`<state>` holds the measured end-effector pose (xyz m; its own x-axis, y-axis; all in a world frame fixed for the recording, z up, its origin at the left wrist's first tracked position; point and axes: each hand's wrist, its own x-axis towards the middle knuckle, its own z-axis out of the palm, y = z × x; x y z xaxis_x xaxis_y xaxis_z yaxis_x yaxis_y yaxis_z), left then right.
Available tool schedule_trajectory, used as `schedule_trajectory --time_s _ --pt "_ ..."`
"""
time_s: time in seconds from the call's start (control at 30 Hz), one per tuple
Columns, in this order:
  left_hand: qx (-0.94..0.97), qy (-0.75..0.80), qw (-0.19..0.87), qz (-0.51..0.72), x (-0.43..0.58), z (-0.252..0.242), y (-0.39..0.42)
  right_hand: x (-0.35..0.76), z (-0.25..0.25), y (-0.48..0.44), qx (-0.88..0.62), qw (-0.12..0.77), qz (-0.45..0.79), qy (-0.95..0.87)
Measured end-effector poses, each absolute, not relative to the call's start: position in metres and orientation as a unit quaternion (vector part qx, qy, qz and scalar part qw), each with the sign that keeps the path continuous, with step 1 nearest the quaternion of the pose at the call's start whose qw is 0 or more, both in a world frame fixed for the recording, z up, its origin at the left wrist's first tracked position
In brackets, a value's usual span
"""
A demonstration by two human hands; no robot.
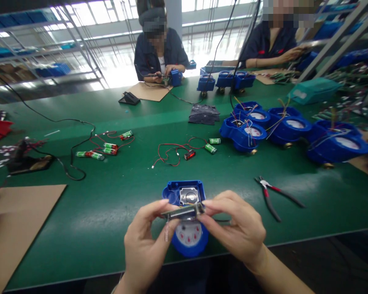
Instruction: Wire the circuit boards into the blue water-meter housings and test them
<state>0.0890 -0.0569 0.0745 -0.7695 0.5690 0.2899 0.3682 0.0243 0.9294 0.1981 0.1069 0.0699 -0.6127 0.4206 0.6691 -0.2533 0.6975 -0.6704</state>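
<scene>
Between my two hands I hold a small circuit board (184, 212), tilted, with a row of pins along its edge. The fingers and thumb of my left hand (151, 237) pinch its left end. My right hand (236, 228) pinches the right end the same way. Just beneath the board lies a blue water meter (190, 245) with a round white dial and red pointers. Its upper compartment is uncovered and shows a metallic part (189, 195). The board and my fingers hide the middle of the meter.
Red-handled cutting pliers (271, 194) lie to the right. Ahead are green batteries with wires (110, 148), a small red display (189, 154), a dark cloth (204, 114) and several blue meters (248, 132). Cardboard (27, 220) covers the left. Two people work across the table.
</scene>
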Motion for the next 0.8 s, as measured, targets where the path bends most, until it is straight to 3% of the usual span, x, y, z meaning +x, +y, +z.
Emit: schedule_trajectory --time_s 0.17,0.3,0.57,0.8 --pt "0.331 0.808 0.107 0.476 0.073 0.081 -0.039 0.19 0.075 0.106 -0.211 0.321 0.442 -0.811" --pt "0.385 0.82 0.089 0.414 0.057 0.078 -0.019 0.185 0.078 0.112 -0.252 0.245 0.441 -0.826" --pt "0.328 0.829 0.128 0.434 0.054 0.066 -0.001 0.182 0.064 0.116 -0.227 0.267 0.331 -0.876" --pt "0.29 0.777 0.194 0.524 0.054 0.07 0.003 0.185 0.054 0.119 -0.135 0.341 0.387 -0.846"
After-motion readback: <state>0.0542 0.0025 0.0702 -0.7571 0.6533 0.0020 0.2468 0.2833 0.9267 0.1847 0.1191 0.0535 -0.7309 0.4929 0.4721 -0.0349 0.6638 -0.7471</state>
